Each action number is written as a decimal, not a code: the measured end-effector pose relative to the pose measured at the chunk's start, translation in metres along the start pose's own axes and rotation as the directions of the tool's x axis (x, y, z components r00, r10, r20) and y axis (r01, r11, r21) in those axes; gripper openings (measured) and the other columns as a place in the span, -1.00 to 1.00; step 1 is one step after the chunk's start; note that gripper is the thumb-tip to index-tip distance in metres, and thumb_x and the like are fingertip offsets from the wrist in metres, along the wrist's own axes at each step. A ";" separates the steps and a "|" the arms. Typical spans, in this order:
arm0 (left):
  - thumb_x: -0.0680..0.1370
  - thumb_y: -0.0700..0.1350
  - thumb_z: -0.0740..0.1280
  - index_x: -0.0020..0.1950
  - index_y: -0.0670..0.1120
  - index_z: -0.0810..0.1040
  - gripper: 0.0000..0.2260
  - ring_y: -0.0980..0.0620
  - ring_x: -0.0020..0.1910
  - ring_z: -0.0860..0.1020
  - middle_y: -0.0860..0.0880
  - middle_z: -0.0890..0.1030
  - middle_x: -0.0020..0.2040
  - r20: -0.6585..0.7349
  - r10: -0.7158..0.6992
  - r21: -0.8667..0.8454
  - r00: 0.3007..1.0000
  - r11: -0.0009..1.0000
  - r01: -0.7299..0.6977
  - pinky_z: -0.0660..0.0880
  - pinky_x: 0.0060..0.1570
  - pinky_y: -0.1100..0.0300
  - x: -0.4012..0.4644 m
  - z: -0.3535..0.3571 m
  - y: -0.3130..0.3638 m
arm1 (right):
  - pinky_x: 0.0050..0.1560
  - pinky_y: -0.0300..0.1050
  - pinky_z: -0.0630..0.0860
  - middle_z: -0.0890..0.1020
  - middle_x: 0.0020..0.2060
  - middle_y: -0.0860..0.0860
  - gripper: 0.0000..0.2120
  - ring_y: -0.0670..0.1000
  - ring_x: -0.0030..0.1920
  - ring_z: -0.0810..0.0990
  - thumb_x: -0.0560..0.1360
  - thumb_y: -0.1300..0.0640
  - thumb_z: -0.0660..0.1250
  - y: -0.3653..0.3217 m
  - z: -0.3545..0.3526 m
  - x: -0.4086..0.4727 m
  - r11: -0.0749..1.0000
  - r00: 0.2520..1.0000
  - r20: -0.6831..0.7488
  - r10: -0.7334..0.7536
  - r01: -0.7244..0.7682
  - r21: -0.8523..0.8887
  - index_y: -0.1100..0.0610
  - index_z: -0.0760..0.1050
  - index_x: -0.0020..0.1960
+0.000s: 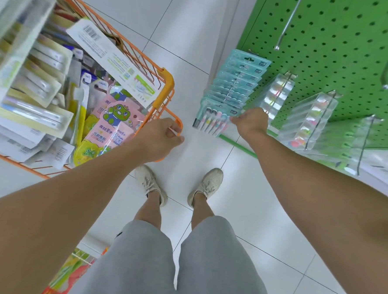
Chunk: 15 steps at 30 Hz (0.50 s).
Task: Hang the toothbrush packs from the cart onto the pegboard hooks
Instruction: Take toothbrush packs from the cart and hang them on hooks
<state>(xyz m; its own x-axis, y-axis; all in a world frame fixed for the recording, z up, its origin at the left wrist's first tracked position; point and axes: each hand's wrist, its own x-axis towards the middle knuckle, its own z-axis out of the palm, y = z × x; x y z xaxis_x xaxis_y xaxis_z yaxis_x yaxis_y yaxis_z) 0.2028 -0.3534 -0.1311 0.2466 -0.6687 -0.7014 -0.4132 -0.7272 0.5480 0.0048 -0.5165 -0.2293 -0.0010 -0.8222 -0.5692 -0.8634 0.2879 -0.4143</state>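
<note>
An orange wire cart (pixel 167 81) on the left is heaped with toothbrush packs, among them a pink kids' pack with a green frog (pixel 116 121). My left hand (pixel 162 137) hovers by the cart's near corner with its fingers loosely curled and nothing in them. On the right, a row of teal toothbrush packs (pixel 235 83) hangs from a hook on the green pegboard (pixel 345 38). My right hand (pixel 252 122) pinches the frontmost teal pack (pixel 213 118) at its right edge.
Clear-packaged items (pixel 310 117) hang on neighbouring hooks to the right. Two bare metal hooks (pixel 289 21) stick out of the pegboard higher up. White tiled floor lies between cart and pegboard, where my feet (pixel 179 184) stand. More goods (pixel 71 273) sit low at the bottom left.
</note>
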 end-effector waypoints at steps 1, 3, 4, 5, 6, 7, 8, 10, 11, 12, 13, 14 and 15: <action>0.58 -0.02 0.37 0.18 -0.05 0.56 -0.79 0.01 -0.18 0.56 -0.09 0.64 0.00 -0.007 0.012 0.005 1.000 1.000 -0.012 0.46 -0.25 0.23 -0.003 -0.003 0.003 | -0.36 -0.18 0.42 0.44 -0.40 0.00 -0.54 0.01 -0.38 0.45 0.41 -0.04 0.56 -0.002 -0.005 -0.007 0.999 0.999 0.017 0.031 -0.031 -0.018 0.11 0.30 -0.31; 0.58 -0.01 0.37 0.17 -0.05 0.56 -0.79 0.03 -0.16 0.56 -0.07 0.64 0.00 -0.030 0.035 -0.002 0.999 0.999 -0.035 0.46 -0.25 0.28 -0.013 -0.014 0.011 | -0.44 -0.16 0.38 0.44 -0.39 0.01 -0.51 0.03 -0.36 0.50 0.42 -0.07 0.54 -0.009 -0.016 -0.028 0.995 0.994 0.085 0.069 -0.062 -0.077 0.11 0.26 -0.32; 0.58 -0.01 0.37 0.17 -0.05 0.57 -0.79 0.04 -0.15 0.56 -0.06 0.64 -0.01 -0.050 0.043 -0.025 0.998 0.999 -0.045 0.46 -0.28 0.32 -0.021 -0.021 0.014 | -0.42 -0.13 0.45 0.50 -0.38 0.06 -0.54 0.09 -0.32 0.57 0.43 -0.06 0.52 -0.015 -0.021 -0.044 0.995 0.991 0.115 0.069 -0.059 -0.081 0.15 0.31 -0.33; 0.58 -0.02 0.37 0.17 -0.06 0.57 -0.79 0.05 -0.15 0.56 -0.04 0.64 -0.02 -0.079 0.054 -0.054 0.995 0.997 -0.059 0.46 -0.31 0.37 -0.030 -0.030 0.016 | -0.34 -0.09 0.54 0.57 -0.36 0.13 -0.58 0.15 -0.27 0.65 0.44 -0.03 0.50 -0.025 -0.025 -0.062 0.998 0.991 0.134 0.024 -0.017 -0.058 0.22 0.40 -0.32; 0.58 -0.03 0.37 0.17 -0.06 0.58 -0.80 0.06 -0.15 0.57 -0.02 0.63 -0.04 -0.118 0.070 -0.072 0.991 0.994 -0.079 0.44 -0.32 0.41 -0.040 -0.041 0.017 | -0.25 -0.04 0.57 0.62 -0.34 0.19 -0.63 0.21 -0.24 0.68 0.45 0.00 0.48 -0.037 -0.028 -0.082 0.997 0.988 0.136 -0.068 0.071 -0.017 0.28 0.50 -0.29; 0.57 -0.04 0.38 0.15 -0.07 0.59 -0.81 0.07 -0.15 0.57 0.00 0.63 -0.07 -0.167 0.082 -0.077 0.983 0.992 -0.096 0.42 -0.31 0.44 -0.049 -0.052 0.016 | -0.20 -0.06 0.57 0.65 -0.33 0.18 -0.70 0.22 -0.23 0.68 0.46 0.03 0.45 -0.052 -0.031 -0.105 0.984 0.976 0.125 -0.176 0.173 0.036 0.26 0.57 -0.26; 0.56 -0.05 0.39 0.12 -0.07 0.61 -0.83 0.09 -0.17 0.57 0.01 0.64 -0.11 -0.226 0.086 -0.085 0.970 0.991 -0.107 0.41 -0.31 0.47 -0.058 -0.064 0.013 | -0.17 -0.08 0.58 0.66 -0.34 0.12 -0.77 0.16 -0.25 0.69 0.47 0.06 0.44 -0.070 -0.033 -0.130 0.957 0.953 0.112 -0.281 0.269 0.105 0.21 0.62 -0.24; 0.54 -0.07 0.40 0.03 -0.08 0.63 -0.87 0.08 -0.21 0.59 -0.01 0.66 -0.17 -0.349 0.079 -0.115 0.934 0.985 -0.126 0.49 -0.24 0.36 -0.070 -0.088 0.003 | -0.19 -0.17 0.57 0.67 -0.37 0.01 -0.89 0.01 -0.30 0.67 0.48 0.13 0.46 -0.113 -0.032 -0.176 0.873 0.881 0.113 -0.459 0.424 0.240 0.12 0.63 -0.21; 0.52 -0.07 0.41 0.00 -0.08 0.63 -0.88 0.04 -0.21 0.61 -0.02 0.66 -0.19 -0.400 0.068 -0.121 0.914 0.985 -0.126 0.53 -0.20 0.22 -0.074 -0.101 -0.003 | -0.21 -0.24 0.55 0.66 -0.36 -0.01 -0.93 -0.03 -0.31 0.65 0.47 0.16 0.47 -0.135 -0.027 -0.193 0.829 0.835 0.121 -0.537 0.495 0.261 0.12 0.64 -0.18; 0.52 -0.06 0.41 -0.01 -0.08 0.62 -0.88 0.01 -0.20 0.61 -0.02 0.65 -0.20 -0.430 0.057 -0.111 0.901 0.987 -0.116 0.52 -0.20 0.15 -0.077 -0.115 -0.010 | -0.19 -0.26 0.54 0.66 -0.33 0.00 -0.95 -0.04 -0.29 0.63 0.46 0.17 0.49 -0.156 -0.021 -0.204 0.788 0.785 0.134 -0.604 0.564 0.249 0.14 0.64 -0.13; 0.52 -0.06 0.41 -0.01 -0.08 0.62 -0.88 -0.01 -0.19 0.61 -0.01 0.64 -0.20 -0.447 0.055 -0.085 0.893 0.991 -0.104 0.49 -0.20 0.15 -0.080 -0.129 -0.015 | -0.13 -0.23 0.56 0.67 -0.27 0.03 -0.89 -0.01 -0.24 0.63 0.45 0.17 0.50 -0.176 -0.011 -0.208 0.753 0.742 0.147 -0.654 0.621 0.218 0.16 0.64 -0.06; 0.53 -0.06 0.41 0.01 -0.08 0.61 -0.87 -0.02 -0.17 0.60 0.00 0.63 -0.19 -0.459 0.055 -0.054 0.887 0.995 -0.090 0.47 -0.19 0.16 -0.081 -0.143 -0.022 | -0.04 -0.16 0.57 0.67 -0.18 0.06 -0.80 0.03 -0.15 0.64 0.44 0.14 0.51 -0.194 0.000 -0.209 0.733 0.713 0.172 -0.680 0.657 0.176 0.19 0.63 0.03; 0.52 -0.06 0.40 0.03 -0.08 0.60 -0.86 -0.02 -0.14 0.60 0.00 0.62 -0.18 -0.474 0.059 -0.026 0.878 0.996 -0.081 0.47 -0.17 0.16 -0.081 -0.159 -0.029 | 0.06 -0.09 0.55 0.68 -0.06 0.09 -0.69 0.07 -0.03 0.64 0.44 0.11 0.52 -0.210 0.011 -0.205 0.733 0.706 0.204 -0.678 0.672 0.109 0.20 0.60 0.13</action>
<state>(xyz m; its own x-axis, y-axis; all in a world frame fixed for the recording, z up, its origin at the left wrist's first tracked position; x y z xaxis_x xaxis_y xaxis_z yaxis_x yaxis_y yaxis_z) 0.3337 -0.3029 -0.0178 0.6079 -0.7038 -0.3675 -0.4091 -0.6744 0.6147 0.1920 -0.4031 -0.0335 0.6875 -0.6757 -0.2661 -0.5781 -0.2875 -0.7637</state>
